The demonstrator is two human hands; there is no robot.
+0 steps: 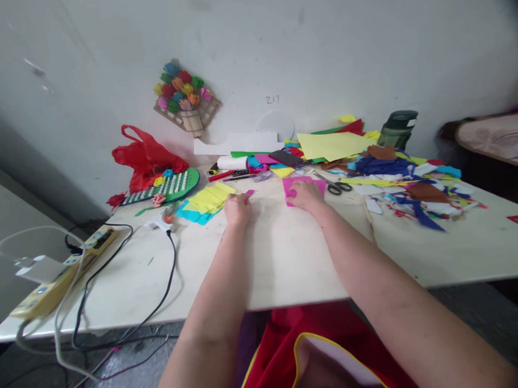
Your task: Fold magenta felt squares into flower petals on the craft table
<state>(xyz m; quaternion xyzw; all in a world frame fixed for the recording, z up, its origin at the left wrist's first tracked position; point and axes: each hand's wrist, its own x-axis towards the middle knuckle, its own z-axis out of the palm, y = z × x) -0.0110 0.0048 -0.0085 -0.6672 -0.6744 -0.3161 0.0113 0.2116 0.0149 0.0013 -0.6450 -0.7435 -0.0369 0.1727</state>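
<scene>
My left hand point(237, 209) is closed in a pinch on a small pink paper scrap point(249, 192) on the white table point(279, 262), just right of a stack of yellow paper squares point(210, 197) on blue paper. My right hand point(305, 195) lies on a pink paper sheet point(302, 185), fingers curled down onto it. Black-handled scissors point(338, 186) rest just right of that hand.
A heap of coloured paper scraps point(408, 184) covers the right back. A red plastic bag point(148, 159), a green paper craft point(170, 187), pens point(232, 175) and a dark bottle point(397, 129) stand along the wall. A power strip point(60, 271) and black cables point(168, 278) lie at the left.
</scene>
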